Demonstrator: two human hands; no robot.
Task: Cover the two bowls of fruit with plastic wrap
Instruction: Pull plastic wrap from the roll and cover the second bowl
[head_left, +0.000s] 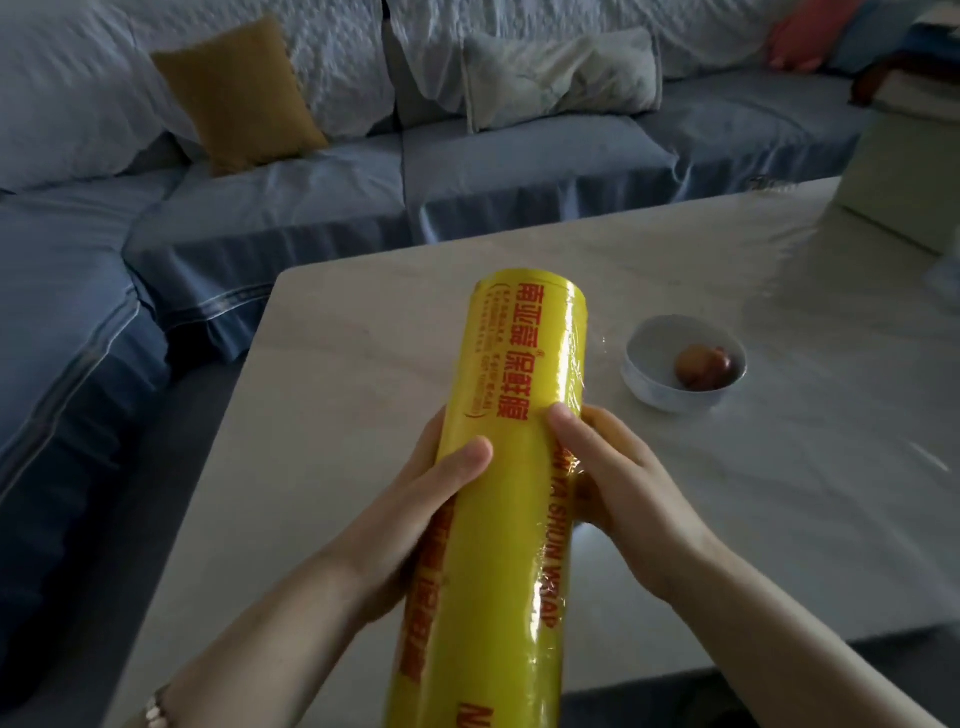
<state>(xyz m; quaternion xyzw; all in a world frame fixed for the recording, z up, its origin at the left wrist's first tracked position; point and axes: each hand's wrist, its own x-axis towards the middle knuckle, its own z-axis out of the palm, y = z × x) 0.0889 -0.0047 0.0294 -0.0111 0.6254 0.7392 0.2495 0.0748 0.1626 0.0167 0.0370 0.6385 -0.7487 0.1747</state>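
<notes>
A big yellow roll of plastic wrap (514, 415) with red print is held lengthwise above the table, pointing away from me. My left hand (415, 499) grips its left side, thumb across the top. My right hand (618, 473) holds its right side, fingertips pressed on the film near the seam. A white bowl (649, 384) with one reddish-brown fruit (701, 366) sits on the table to the right of the roll. Only this one bowl is in view.
The pale marble table (727, 260) has its left edge near a blue sofa (260, 208) with a mustard cushion (239, 93) and a pale cushion (561, 73). A light box (904, 171) stands at the table's far right corner.
</notes>
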